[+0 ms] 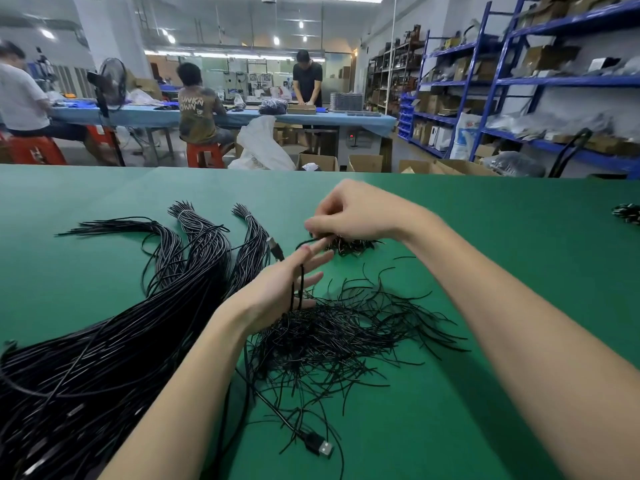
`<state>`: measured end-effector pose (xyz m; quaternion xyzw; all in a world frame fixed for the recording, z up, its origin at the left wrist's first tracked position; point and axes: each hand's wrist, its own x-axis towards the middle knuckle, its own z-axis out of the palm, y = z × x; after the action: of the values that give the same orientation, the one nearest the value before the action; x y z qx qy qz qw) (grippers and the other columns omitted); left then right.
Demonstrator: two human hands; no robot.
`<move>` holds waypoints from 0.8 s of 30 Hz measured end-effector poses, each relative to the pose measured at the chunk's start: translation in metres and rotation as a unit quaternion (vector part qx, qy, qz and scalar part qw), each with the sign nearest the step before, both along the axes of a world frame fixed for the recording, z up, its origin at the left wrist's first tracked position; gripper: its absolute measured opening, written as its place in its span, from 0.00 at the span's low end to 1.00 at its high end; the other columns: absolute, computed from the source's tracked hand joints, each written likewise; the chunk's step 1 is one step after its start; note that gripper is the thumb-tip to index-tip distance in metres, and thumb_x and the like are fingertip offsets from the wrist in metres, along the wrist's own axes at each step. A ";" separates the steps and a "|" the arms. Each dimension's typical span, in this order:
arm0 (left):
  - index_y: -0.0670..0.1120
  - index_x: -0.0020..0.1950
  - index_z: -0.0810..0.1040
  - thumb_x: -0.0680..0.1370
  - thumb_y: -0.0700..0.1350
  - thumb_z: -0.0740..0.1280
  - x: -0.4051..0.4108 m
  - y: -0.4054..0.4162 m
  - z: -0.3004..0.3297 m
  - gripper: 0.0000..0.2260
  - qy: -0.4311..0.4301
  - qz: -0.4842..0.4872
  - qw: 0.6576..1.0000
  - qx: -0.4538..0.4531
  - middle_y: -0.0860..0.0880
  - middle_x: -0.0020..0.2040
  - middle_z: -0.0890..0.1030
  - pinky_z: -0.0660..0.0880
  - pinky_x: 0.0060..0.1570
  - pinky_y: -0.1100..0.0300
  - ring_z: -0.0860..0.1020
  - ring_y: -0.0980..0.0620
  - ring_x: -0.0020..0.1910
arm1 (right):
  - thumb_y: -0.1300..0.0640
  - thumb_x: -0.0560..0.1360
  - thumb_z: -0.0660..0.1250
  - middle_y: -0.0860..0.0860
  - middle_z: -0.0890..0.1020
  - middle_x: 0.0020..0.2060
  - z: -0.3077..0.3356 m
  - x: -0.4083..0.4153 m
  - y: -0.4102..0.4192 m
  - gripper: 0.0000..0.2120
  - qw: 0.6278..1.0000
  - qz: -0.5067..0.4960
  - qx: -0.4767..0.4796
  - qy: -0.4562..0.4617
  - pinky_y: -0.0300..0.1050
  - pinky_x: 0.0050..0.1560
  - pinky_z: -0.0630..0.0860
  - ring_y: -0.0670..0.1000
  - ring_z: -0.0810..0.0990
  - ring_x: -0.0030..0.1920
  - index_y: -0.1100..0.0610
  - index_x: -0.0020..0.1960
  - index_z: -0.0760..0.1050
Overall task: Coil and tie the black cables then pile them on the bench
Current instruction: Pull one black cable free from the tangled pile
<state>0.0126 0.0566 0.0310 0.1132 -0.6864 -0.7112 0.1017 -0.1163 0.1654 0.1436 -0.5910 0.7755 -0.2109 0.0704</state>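
A thick bundle of long black cables (114,341) lies across the left of the green bench (519,271), its far ends bound in tufts. A loose heap of short black ties (339,327) sits in the middle. My left hand (287,282) is held out with straight fingers, and a black cable (301,285) loops over them. My right hand (353,213) hovers just beyond, its fingers pinching that cable's upper part. Under the right hand lies a small dark clump of ties (349,244). A cable's USB plug (320,446) rests near the front edge.
Another dark bundle (628,213) lies at the bench's right edge. Beyond the bench are cardboard boxes (363,162), a white sack (259,147), blue shelving (519,81) on the right, and people at a blue table (225,117).
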 end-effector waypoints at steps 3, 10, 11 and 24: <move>0.58 0.71 0.74 0.85 0.54 0.53 0.002 -0.003 0.006 0.18 0.051 0.009 0.994 0.097 0.55 0.69 0.79 0.69 0.68 0.37 0.73 0.47 0.72 | 0.42 0.81 0.65 0.44 0.77 0.26 -0.033 0.012 0.014 0.21 0.992 -0.003 -0.032 -0.120 0.32 0.26 0.65 0.43 0.69 0.24 0.54 0.37 0.82; 0.60 0.74 0.73 0.82 0.56 0.54 0.008 -0.005 0.007 0.20 0.050 -0.061 0.991 0.104 0.56 0.72 0.75 0.68 0.70 0.38 0.73 0.51 0.71 | 0.48 0.84 0.62 0.42 0.66 0.27 -0.089 0.008 0.035 0.13 0.884 0.001 -0.114 -0.454 0.34 0.24 0.57 0.43 0.60 0.26 0.52 0.44 0.75; 0.59 0.74 0.72 0.83 0.56 0.54 0.006 -0.004 0.007 0.21 0.055 -0.060 0.991 0.108 0.56 0.72 0.76 0.67 0.71 0.38 0.73 0.51 0.71 | 0.49 0.85 0.62 0.43 0.66 0.28 -0.094 0.009 0.035 0.12 0.882 0.008 -0.100 -0.461 0.34 0.24 0.56 0.42 0.61 0.26 0.52 0.44 0.75; 0.50 0.78 0.67 0.85 0.52 0.50 0.010 -0.005 0.015 0.22 0.159 -0.124 0.949 0.242 0.45 0.76 0.70 0.66 0.73 0.41 0.70 0.41 0.74 | 0.33 0.79 0.62 0.44 0.70 0.29 -0.110 -0.009 0.031 0.23 0.876 0.016 0.156 -0.455 0.34 0.23 0.58 0.43 0.62 0.26 0.48 0.36 0.80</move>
<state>0.0223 0.0519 0.0462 -0.0665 -0.4771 -0.8717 0.0903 -0.1253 0.1967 0.0334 -0.4237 0.6709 -0.3314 0.5105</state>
